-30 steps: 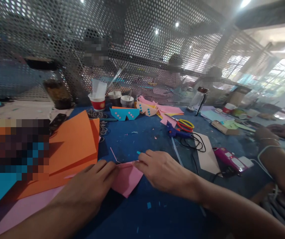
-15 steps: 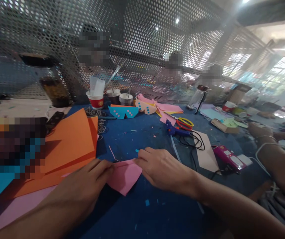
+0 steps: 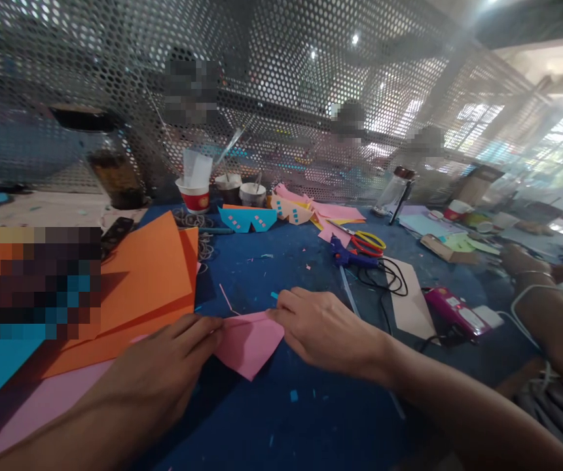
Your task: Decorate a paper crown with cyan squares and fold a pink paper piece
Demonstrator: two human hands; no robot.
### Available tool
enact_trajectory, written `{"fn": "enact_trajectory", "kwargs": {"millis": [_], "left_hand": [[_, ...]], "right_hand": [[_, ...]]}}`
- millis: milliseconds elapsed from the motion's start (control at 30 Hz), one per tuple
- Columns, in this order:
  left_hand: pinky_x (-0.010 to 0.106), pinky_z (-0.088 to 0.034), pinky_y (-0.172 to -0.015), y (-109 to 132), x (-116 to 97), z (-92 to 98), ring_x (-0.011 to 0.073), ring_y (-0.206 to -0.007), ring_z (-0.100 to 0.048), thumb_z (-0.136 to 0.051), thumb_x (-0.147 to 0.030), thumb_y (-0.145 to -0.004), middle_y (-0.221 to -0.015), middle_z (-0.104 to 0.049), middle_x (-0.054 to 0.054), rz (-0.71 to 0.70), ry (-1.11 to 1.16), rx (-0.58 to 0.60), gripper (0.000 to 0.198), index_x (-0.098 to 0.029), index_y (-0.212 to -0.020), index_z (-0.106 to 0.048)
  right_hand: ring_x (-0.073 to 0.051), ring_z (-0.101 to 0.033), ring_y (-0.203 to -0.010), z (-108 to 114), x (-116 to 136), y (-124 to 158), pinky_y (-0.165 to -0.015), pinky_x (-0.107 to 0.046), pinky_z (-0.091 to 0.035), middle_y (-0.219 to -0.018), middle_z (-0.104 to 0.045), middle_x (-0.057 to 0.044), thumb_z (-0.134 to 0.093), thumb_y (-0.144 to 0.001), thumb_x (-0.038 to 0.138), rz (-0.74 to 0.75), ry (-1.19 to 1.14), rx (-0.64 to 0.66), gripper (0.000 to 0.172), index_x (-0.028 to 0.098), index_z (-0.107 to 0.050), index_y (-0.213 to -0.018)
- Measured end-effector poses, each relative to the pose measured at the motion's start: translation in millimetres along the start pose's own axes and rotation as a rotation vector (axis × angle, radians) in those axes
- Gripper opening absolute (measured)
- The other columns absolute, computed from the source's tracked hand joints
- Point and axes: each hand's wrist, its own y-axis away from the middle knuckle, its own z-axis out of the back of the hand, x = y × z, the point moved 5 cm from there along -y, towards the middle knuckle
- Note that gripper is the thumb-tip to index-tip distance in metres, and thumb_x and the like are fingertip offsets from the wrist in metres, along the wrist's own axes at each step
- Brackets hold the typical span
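Note:
Between my two hands is a small piece of pink paper [image 3: 249, 347] with a folded strip along its top edge and a pointed lower end. My left hand [image 3: 188, 347] is closed on the paper's left end, fingertips pinched at the fold. My right hand [image 3: 318, 324] grips the opposite end, its fingers bent over the upper right corner. A thin pink paper strip [image 3: 225, 297] lies just beyond the fold. Left of my left hand are large orange sheets [image 3: 139, 281], with a pink sheet [image 3: 65, 405] partly beneath them.
Farther back stand paper cups [image 3: 194, 196] and folded paper pieces, one blue [image 3: 247, 219]. To the right lie scissors [image 3: 367, 243], a blue glue gun [image 3: 353, 255] with a black cord, a cream card [image 3: 409, 297] and a magenta box [image 3: 458, 314]. Another person's arm [image 3: 556, 314] rests at far right.
The whole view has shifted slightly, so things sit a little farther right. Both hands keep their hold on the pink paper, with hardly any movement.

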Motion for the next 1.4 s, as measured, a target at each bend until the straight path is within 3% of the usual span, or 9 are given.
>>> {"fn": "enact_trajectory", "kwargs": {"millis": [133, 233, 367, 600, 833, 933, 1067, 1267, 1400], "left_hand": [[0.037, -0.063, -0.091, -0.5, 5.6, -0.7, 0.0258, -0.114, -0.072, -0.040, -0.003, -0.096, -0.133, -0.078, 0.011, 0.029, 0.030, 0.055, 0.057, -0.020, -0.137, -0.076], [0.037, -0.063, -0.091, -3.4, 8.2, 2.7, 0.0263, -0.112, -0.072, -0.044, -0.006, -0.096, -0.130, -0.079, 0.011, -0.049, 0.051, 0.060, 0.053, -0.019, -0.136, -0.076], [0.038, -0.062, -0.093, -7.6, 9.1, 6.5, 0.0257, -0.108, -0.073, -0.046, -0.009, -0.100, -0.125, -0.079, 0.011, -0.133, 0.054, 0.013, 0.044, -0.018, -0.133, -0.075], [0.036, -0.058, -0.084, -14.4, 1.8, 14.5, 0.0245, -0.097, -0.072, -0.045, -0.009, -0.100, -0.111, -0.079, 0.011, -0.106, 0.093, -0.083, 0.038, -0.016, -0.117, -0.078], [0.034, -0.058, -0.081, -18.5, -2.3, 20.9, 0.0229, -0.094, -0.073, -0.046, -0.010, -0.102, -0.110, -0.080, 0.011, -0.131, 0.066, -0.126, 0.035, -0.013, -0.117, -0.077], [0.035, -0.059, -0.082, -20.1, -1.7, 20.6, 0.0233, -0.092, -0.074, -0.046, -0.010, -0.102, -0.106, -0.080, 0.011, -0.133, 0.088, -0.130, 0.033, -0.013, -0.113, -0.076], [0.037, -0.059, -0.081, -20.3, 0.7, 16.3, 0.0242, -0.092, -0.074, -0.047, -0.010, -0.101, -0.107, -0.080, 0.010, -0.097, 0.119, -0.105, 0.032, -0.015, -0.114, -0.076], [0.038, -0.057, -0.079, -19.7, -0.4, 15.9, 0.0239, -0.087, -0.073, -0.046, -0.012, -0.104, -0.103, -0.080, 0.009, -0.070, 0.140, -0.089, 0.031, -0.016, -0.114, -0.075], [0.039, -0.056, -0.078, -16.7, 0.3, 12.4, 0.0245, -0.085, -0.072, -0.046, -0.016, -0.106, -0.101, -0.078, 0.009, -0.020, 0.137, -0.064, 0.027, -0.019, -0.110, -0.072]], "right_hand": [[-0.021, -0.063, -0.100, -0.9, -1.4, 0.2, -0.072, -0.033, -0.044, -0.118, -0.071, -0.009, -0.056, -0.111, 0.018, -0.006, -0.011, -0.009, 0.019, 0.014, -0.072, -0.121], [-0.020, -0.064, -0.099, 0.4, -2.6, -0.1, -0.071, -0.033, -0.044, -0.117, -0.071, -0.009, -0.056, -0.111, 0.018, -0.012, -0.009, -0.013, 0.018, 0.015, -0.073, -0.118], [-0.020, -0.064, -0.094, 2.9, -2.0, 0.5, -0.071, -0.034, -0.044, -0.113, -0.072, -0.008, -0.056, -0.111, 0.020, -0.006, 0.005, -0.036, 0.017, 0.015, -0.071, -0.116], [-0.021, -0.063, -0.097, -1.9, -2.4, 0.5, -0.070, -0.034, -0.043, -0.113, -0.072, -0.008, -0.059, -0.110, 0.018, -0.008, 0.039, -0.049, 0.011, 0.015, -0.070, -0.109], [-0.022, -0.064, -0.102, 1.3, -3.7, 1.6, -0.075, -0.033, -0.045, -0.117, -0.072, -0.010, -0.055, -0.112, 0.020, -0.019, -0.013, -0.031, 0.017, 0.014, -0.071, -0.111], [-0.022, -0.065, -0.105, 3.3, 3.5, 2.3, -0.084, -0.034, -0.050, -0.118, -0.072, -0.009, -0.059, -0.114, 0.033, 0.046, -0.137, -0.043, 0.021, 0.015, -0.072, -0.115], [-0.022, -0.065, -0.104, 0.4, 15.9, 1.0, -0.089, -0.036, -0.053, -0.114, -0.072, -0.008, -0.071, -0.104, 0.061, 0.170, -0.258, -0.068, 0.046, 0.016, -0.070, -0.113], [-0.022, -0.064, -0.094, -8.8, 21.6, -2.1, -0.085, -0.038, -0.053, -0.105, -0.073, -0.008, -0.065, -0.111, 0.043, 0.205, -0.134, -0.122, 0.028, 0.016, -0.068, -0.108], [-0.021, -0.065, -0.089, -10.0, 22.4, -0.4, -0.082, -0.038, -0.053, -0.099, -0.073, -0.008, -0.054, -0.117, 0.036, 0.229, -0.097, -0.181, 0.028, 0.016, -0.067, -0.102]]}}
